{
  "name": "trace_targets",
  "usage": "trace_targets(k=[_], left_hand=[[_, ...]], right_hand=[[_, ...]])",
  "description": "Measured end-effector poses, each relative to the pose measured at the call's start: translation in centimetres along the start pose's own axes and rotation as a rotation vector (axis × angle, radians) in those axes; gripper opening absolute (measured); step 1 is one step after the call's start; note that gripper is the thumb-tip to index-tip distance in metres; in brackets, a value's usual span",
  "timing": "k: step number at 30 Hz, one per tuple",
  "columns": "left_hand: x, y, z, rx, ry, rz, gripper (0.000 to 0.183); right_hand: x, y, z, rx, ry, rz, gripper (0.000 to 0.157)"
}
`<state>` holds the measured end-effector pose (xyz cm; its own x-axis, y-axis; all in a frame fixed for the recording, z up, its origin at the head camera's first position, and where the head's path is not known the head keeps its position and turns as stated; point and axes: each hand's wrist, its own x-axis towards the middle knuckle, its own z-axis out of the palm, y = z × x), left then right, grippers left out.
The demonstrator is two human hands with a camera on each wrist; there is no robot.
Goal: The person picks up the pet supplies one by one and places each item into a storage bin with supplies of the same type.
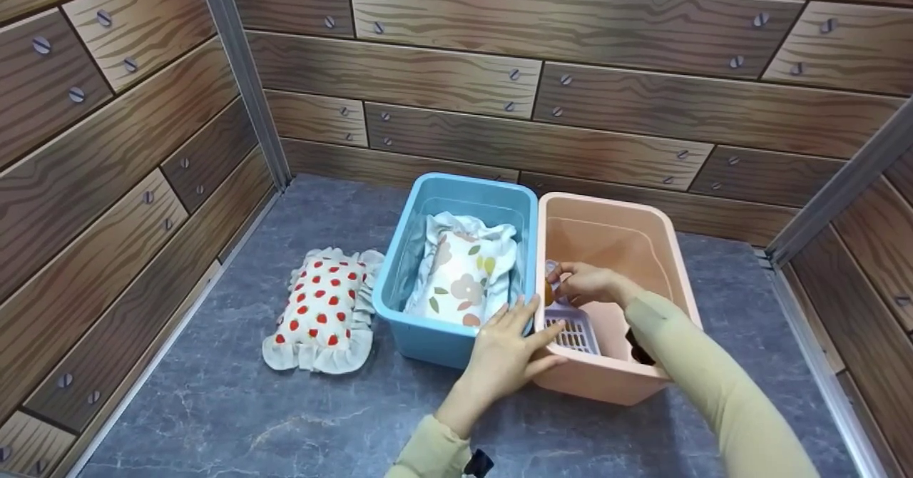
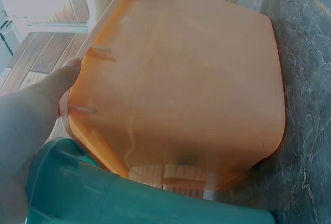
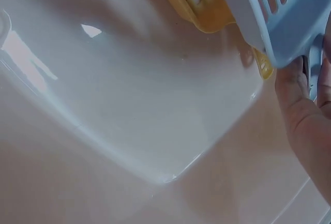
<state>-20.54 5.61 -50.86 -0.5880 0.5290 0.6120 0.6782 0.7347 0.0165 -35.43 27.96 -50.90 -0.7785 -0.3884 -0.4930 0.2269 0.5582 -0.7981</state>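
Observation:
My right hand [image 1: 588, 282] reaches down into the peach plastic bin [image 1: 606, 378] and pinches the handle of a pale lavender slotted litter scoop [image 3: 295, 32] between thumb and fingers. Beneath that scoop, in the right wrist view, a yellow-orange slotted scoop [image 3: 212, 19] lies against the bin's glossy floor. My left hand [image 1: 499, 353] rests with spread fingers across the front corners where the peach bin and the blue bin [image 1: 428, 339] meet. Its thumb lies along the peach rim in the left wrist view. A frilled cushion with flowers and leaves [image 1: 467, 278] is inside the blue bin.
Left of the blue bin, a frilled strawberry-print cushion [image 1: 321, 299] lies on the dark marbled floor [image 1: 285, 421]. Wood-plank-patterned walls [image 1: 442, 71] close off the back and both sides. A small dark object [image 1: 638, 349] shows at the peach bin's right, partly behind my right sleeve.

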Motion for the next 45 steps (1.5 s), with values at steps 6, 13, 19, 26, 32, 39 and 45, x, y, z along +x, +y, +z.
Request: trace_targets(k=[6,13,19,26,32,39,45], left_hand=[[0.01,0.00,0.00,-0.010,-0.002,-0.001,0.048],[-0.07,-0.02,0.02,-0.016,0.001,0.000,0.049],[-0.06,-0.13,0.07,0.004,0.030,0.020,0.048],[-0.05,-0.10,0.07,0.026,0.035,0.021,0.048],[-0.04,-0.06,0.03,0.019,0.016,0.014,0.049],[-0.05,-0.06,0.03,0.000,0.005,0.007,0.048],[-0.04,-0.02,-0.02,0.003,-0.007,0.006,0.048]], right_hand=[[0.04,0.13,0.13,-0.021,-0.005,0.034,0.033],[0.10,0.37,0.19,-0.006,-0.014,0.036,0.035],[0.03,0.32,0.19,-0.009,-0.021,0.041,0.035],[-0.14,0.38,0.14,-0.012,-0.027,0.031,0.031],[-0.06,0.58,0.02,-0.018,-0.026,0.034,0.028],[0.00,0.73,-0.15,-0.012,-0.037,0.045,0.025],[-0.09,0.82,-0.32,0.037,-0.045,0.053,0.023]])
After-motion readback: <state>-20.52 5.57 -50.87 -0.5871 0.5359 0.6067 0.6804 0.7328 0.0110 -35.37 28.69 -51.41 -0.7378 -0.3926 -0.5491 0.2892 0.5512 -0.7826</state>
